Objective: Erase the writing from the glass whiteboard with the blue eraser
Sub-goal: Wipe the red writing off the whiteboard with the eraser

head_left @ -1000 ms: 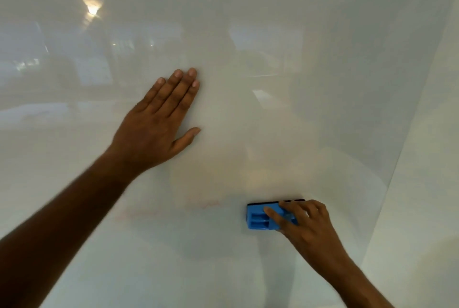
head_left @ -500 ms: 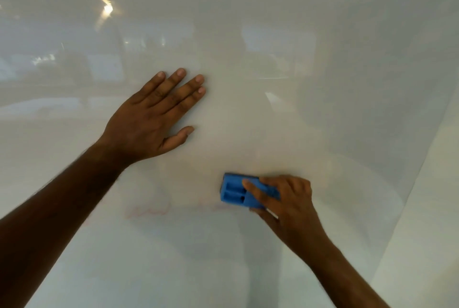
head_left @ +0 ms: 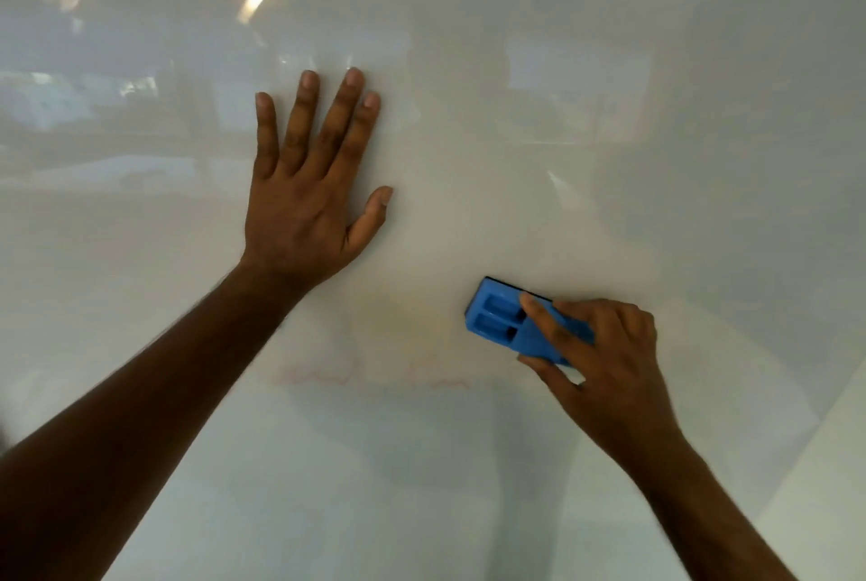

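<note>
Presently, step in hand: wiping, judged well along, with only a faint trace left.
Right hand: the right hand (head_left: 604,355) has its fingers (head_left: 543,318) clenched around the blue eraser (head_left: 503,322), thumb along its lower edge, pad face against the glass.
Eraser place: at about 4 o'clock from the left hand, well apart from it, tilted with its free end toward 10 o'clock.
Left hand: the left hand (head_left: 304,201) lies flat on the glass whiteboard (head_left: 656,158), fingers released and spread, holding nothing, seemingly bracing.
Writing left: a faint red scrawl (head_left: 375,379) runs at 7 to 8 o'clock from the eraser, just below its level; too pale to read.
Risk, missed line: a stroke kept at the present height would likely pass above the scrawl and leave it.
Risk, smearing: light or uneven pressure from the tilted grip could drag the ink into a haze.
Risk, prints: the braced palm may leave marks on the glass.
</note>
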`<state>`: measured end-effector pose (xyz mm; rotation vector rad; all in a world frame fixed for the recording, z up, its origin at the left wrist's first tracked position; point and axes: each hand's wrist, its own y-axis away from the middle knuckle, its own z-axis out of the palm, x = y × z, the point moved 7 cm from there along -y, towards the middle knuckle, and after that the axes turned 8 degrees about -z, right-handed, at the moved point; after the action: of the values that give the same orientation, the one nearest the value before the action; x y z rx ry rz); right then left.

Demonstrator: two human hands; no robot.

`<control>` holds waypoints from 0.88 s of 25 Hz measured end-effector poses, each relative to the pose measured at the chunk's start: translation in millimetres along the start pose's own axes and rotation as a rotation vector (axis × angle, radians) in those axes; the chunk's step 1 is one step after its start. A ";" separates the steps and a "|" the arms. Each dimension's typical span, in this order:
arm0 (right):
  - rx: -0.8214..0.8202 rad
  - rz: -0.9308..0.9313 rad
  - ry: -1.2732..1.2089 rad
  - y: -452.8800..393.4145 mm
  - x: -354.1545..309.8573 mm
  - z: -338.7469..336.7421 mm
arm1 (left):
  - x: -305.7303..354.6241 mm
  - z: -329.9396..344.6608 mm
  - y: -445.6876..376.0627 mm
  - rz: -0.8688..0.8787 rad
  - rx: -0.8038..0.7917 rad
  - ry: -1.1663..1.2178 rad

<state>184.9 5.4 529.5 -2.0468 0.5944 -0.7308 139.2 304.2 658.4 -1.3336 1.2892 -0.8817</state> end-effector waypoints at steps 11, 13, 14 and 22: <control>-0.234 -0.419 0.022 44.0 -57.2 51.9 | -34.5 -11.4 9.4 0.137 -0.068 -0.001; -0.162 -0.362 0.026 31.1 -44.4 37.7 | -55.4 -15.2 18.1 0.277 -0.088 -0.030; -0.116 -0.320 0.029 20.0 -40.3 31.1 | -62.5 -15.5 22.5 0.306 -0.086 -0.039; -0.104 -0.326 -0.015 -25.1 -107.5 58.3 | -83.3 -13.7 31.6 0.093 -0.007 0.014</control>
<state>151.5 120.3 494.3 -2.2726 0.2962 -0.8862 106.4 386.7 642.8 -1.2642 1.3560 -0.8239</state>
